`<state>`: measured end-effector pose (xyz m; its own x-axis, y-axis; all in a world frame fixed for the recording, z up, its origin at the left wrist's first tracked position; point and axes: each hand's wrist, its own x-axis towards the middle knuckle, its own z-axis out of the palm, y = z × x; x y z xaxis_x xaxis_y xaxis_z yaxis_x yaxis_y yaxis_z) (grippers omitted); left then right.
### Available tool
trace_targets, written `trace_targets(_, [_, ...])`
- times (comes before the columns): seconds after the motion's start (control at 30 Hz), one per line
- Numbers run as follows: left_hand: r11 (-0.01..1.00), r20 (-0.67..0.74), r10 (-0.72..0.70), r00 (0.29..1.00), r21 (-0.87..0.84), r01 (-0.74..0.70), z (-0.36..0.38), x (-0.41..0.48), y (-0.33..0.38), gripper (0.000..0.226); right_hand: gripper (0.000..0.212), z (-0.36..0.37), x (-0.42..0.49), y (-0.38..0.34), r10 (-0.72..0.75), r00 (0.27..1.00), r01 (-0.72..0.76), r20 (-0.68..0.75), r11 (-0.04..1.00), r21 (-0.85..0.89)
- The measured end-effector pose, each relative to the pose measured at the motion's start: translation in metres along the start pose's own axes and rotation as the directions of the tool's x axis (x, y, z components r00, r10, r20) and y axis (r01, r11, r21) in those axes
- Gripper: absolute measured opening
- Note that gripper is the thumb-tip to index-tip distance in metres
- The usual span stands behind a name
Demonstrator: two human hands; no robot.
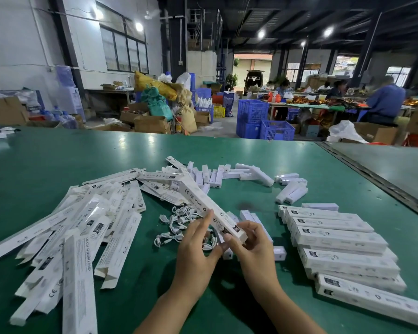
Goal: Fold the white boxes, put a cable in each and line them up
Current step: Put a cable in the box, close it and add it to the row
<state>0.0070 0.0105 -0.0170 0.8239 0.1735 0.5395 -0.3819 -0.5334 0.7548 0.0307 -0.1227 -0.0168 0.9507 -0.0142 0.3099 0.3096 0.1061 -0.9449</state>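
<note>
Both hands hold one long white box [203,201] slanting up to the far left above the green table [58,160]. My left hand [198,247] lies along its near side with fingers stretched on it. My right hand [249,242] curls round its near end. Under the hands lies a heap of white cables [176,222]. Several folded boxes [340,239] lie side by side in a row on the right. Flat unfolded boxes [82,227] are piled on the left.
Small white lamp units [227,174] lie scattered at the far middle, and a few more [291,192] to the right. A metal seam [372,174] crosses the table on the right. Crates, cartons and seated workers fill the hall behind.
</note>
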Motion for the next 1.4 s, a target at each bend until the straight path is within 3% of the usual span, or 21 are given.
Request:
trace_targets(0.1, [1.000,-0.004,0.011,1.000,0.009,-0.010,-0.001,-0.001,0.000,0.073,0.019,-0.001,-0.002,-0.001,-0.002,0.999,0.002,0.037,1.000,0.009])
trace_targets(0.23, [1.000,-0.017,0.005,1.000,0.027,-0.005,-0.003,0.002,-0.003,0.071,0.049,-0.002,-0.001,-0.001,0.011,0.995,-0.009,0.096,1.000,-0.020])
trace_targets(0.33, [0.999,0.008,0.031,1.000,0.044,-0.031,-0.005,0.004,-0.005,0.063,0.055,-0.003,0.000,0.000,-0.021,0.993,0.041,0.118,0.985,-0.167])
trace_targets(0.57, [1.000,0.129,0.001,0.992,-0.008,0.000,-0.007,0.004,-0.008,0.068,0.038,-0.006,-0.002,-0.005,-0.011,0.989,0.042,0.149,0.978,-0.205])
trace_targets(0.83, [0.995,0.133,-0.043,0.990,-0.084,0.054,-0.010,0.001,-0.007,0.054,0.027,-0.011,0.001,-0.003,-0.123,0.983,0.153,0.139,0.961,-0.230])
trace_targets(1.03, [0.991,0.150,-0.057,0.987,-0.111,0.074,-0.012,0.001,-0.006,0.051,0.031,-0.017,0.005,0.000,-0.271,0.944,0.325,0.186,0.853,-0.409])
trace_targets(1.2, [0.984,0.136,-0.079,0.988,-0.145,0.099,-0.011,0.002,-0.009,0.046,0.014,-0.019,0.006,0.001,-0.389,0.884,0.468,0.260,0.753,-0.463])
trace_targets(1.4, [0.978,0.094,-0.108,0.990,-0.167,0.123,-0.010,0.003,-0.014,0.039,0.041,-0.024,0.006,-0.011,-0.375,0.820,0.567,0.432,0.635,-0.525])
